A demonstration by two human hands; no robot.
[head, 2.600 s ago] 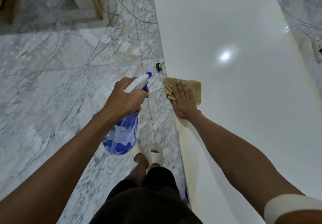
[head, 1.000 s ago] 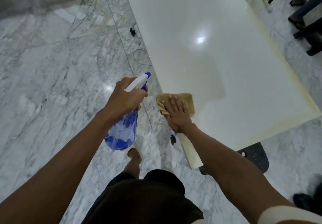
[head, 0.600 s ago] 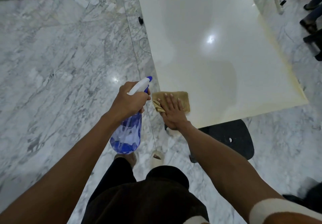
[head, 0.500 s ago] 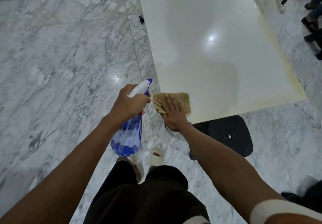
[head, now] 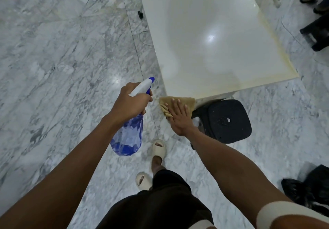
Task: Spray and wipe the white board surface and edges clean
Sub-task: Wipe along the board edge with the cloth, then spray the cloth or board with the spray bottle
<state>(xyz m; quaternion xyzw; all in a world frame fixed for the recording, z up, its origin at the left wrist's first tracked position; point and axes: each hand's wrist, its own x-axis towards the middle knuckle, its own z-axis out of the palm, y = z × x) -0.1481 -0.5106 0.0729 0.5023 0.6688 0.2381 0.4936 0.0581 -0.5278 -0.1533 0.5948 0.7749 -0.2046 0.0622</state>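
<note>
Wiped back along the glossy white board (head: 210,38), the flat, spread right hand (head: 179,117) now presses the tan folded cloth (head: 178,102) over its near corner, suggesting that edge is finished, while the left hand (head: 131,104) grips the translucent blue spray bottle (head: 129,136) beside it.

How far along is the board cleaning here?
Done, apparently: the board top shows broad damp-looking patches, suggesting it was sprayed and wiped. In hand: the right hand presses the cloth flat at the near corner, while the left hand grips the bottle. Left: the near and right edges show yellowish staining.
</note>
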